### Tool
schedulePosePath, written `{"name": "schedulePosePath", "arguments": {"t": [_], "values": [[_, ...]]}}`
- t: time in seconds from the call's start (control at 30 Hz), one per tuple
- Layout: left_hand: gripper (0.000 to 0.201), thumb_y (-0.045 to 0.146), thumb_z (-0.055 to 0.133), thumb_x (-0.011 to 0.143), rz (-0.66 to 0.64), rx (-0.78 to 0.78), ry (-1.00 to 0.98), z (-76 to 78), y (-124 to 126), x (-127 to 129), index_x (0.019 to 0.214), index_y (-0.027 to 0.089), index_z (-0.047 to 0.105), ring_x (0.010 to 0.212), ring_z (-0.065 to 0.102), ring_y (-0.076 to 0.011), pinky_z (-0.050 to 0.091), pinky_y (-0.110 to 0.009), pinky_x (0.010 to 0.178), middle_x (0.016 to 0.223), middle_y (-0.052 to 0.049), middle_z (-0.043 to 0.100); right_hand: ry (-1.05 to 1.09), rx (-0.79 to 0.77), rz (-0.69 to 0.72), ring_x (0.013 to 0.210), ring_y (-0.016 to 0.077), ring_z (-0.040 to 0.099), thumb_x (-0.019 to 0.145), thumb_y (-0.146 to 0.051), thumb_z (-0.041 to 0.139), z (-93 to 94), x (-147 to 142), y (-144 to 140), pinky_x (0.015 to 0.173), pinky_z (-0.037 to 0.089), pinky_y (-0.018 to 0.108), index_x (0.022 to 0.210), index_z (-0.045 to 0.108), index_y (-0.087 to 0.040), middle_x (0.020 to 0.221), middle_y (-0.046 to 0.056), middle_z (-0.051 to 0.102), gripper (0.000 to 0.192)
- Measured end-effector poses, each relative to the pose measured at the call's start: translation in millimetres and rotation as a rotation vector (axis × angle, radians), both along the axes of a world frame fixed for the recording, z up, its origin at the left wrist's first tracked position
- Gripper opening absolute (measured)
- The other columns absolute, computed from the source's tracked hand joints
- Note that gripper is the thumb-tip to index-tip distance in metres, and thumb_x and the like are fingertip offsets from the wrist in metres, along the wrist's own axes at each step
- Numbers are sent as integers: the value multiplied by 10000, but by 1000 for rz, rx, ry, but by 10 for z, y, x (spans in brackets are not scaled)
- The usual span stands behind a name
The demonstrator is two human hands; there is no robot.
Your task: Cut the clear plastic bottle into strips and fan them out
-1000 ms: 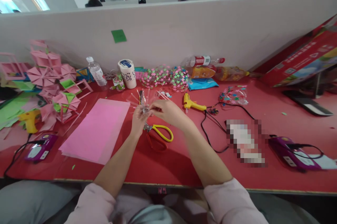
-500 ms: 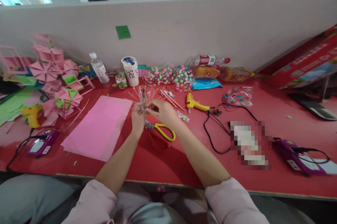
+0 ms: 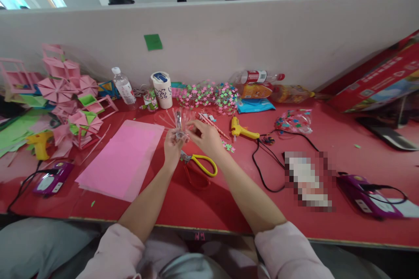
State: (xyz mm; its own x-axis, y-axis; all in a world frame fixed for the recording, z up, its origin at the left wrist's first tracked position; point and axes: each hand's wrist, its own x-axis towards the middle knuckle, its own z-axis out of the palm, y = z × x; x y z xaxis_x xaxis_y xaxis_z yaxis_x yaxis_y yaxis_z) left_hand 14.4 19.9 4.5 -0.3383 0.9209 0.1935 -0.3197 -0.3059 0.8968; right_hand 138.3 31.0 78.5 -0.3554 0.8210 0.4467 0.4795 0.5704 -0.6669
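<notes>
Over the red table (image 3: 209, 200) my left hand (image 3: 172, 144) grips a small clear plastic piece with pink strips fanning out of it (image 3: 179, 122). My right hand (image 3: 207, 136) pinches the same fan piece from the right, fingers closed on its strips. Just under both hands lie yellow-handled scissors (image 3: 202, 163). A stack of pink paper sheets (image 3: 122, 159) lies flat to the left of my left arm. Loose pink sticks (image 3: 214, 126) rest just right of my hands.
A yellow glue gun (image 3: 241, 129) with a black cord lies right of my hands. A heap of pink and green stars (image 3: 211, 95), a cup (image 3: 162, 90) and bottles line the partition. Pink paper pinwheels (image 3: 62, 95) pile at the left. Purple devices (image 3: 368, 189) sit near the front edge.
The view shifted slightly; my hands stay together on the fan piece, with my right fingers moving a little along its strips. Nothing on the table moved.
</notes>
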Motion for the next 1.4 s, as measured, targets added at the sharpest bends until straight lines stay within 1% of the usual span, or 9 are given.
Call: {"name": "schedulePosePath", "arguments": {"t": [0.23, 0.4, 0.57, 0.77, 0.87, 1.03, 1.13, 1.27, 1.4], "values": [[421, 397, 812, 609, -13, 0, -7, -31, 7, -7, 875, 185, 563, 591, 613, -84, 518, -226, 626, 721, 31, 643, -137, 2, 83, 583, 103, 520, 835, -170, 592, 41, 20, -15, 597, 349, 207, 871, 643, -178, 652, -17, 622, 63], [421, 411, 812, 613, 7, -9, 44, -46, 5, -14, 873, 188, 567, 607, 616, -90, 514, -221, 621, 716, 28, 642, -275, 29, 44, 564, 110, 518, 839, -159, 599, 29, 17, -6, 585, 325, 219, 879, 667, -180, 655, -7, 646, 81], [445, 431, 824, 587, 34, -19, 42, -48, -6, -17, 862, 182, 579, 619, 623, -105, 512, -227, 615, 706, 15, 645, -350, 48, 61, 627, 134, 564, 857, -171, 578, 35, 17, -8, 606, 336, 226, 890, 681, -179, 721, 26, 692, 109], [404, 377, 821, 591, 19, -73, 59, -83, -1, -48, 862, 174, 601, 590, 598, -94, 486, -212, 596, 699, 25, 634, -419, 67, 81, 649, 143, 573, 866, -179, 568, -5, -27, -21, 604, 312, 237, 804, 683, -172, 743, 47, 707, 131], [402, 352, 827, 574, 34, -69, 49, -83, 18, -57, 858, 178, 603, 624, 601, -96, 487, -207, 613, 707, 30, 623, -407, 37, 82, 621, 135, 556, 856, -183, 583, -10, -39, -20, 589, 302, 236, 799, 683, -160, 709, 43, 693, 118], [417, 378, 826, 576, -1, -20, 66, -93, 50, -55, 868, 188, 597, 697, 634, -117, 511, -234, 666, 782, 10, 644, -230, -44, 73, 568, 102, 529, 838, -154, 594, 49, 19, -5, 584, 317, 214, 805, 678, -170, 655, -4, 656, 92], [412, 377, 819, 589, -5, -13, 70, -100, 44, -49, 887, 194, 599, 758, 642, -124, 517, -240, 696, 852, -3, 649, -223, -27, 67, 552, 98, 510, 833, -152, 599, 82, 46, -17, 576, 316, 212, 797, 671, -170, 641, -9, 641, 83], [379, 367, 799, 612, 2, 15, 98, -80, 22, -47, 872, 191, 586, 731, 631, -116, 513, -235, 695, 801, 2, 642, -269, 32, 61, 572, 102, 513, 821, -156, 619, 131, 62, -66, 575, 310, 209, 861, 666, -181, 662, -10, 648, 67], [373, 334, 784, 615, 4, -14, 89, -54, 9, -37, 887, 191, 572, 730, 640, -111, 517, -235, 703, 809, 5, 657, -278, 48, 110, 597, 99, 529, 807, -150, 624, 234, 142, -107, 580, 315, 204, 886, 656, -189, 675, -17, 648, 93]]}}
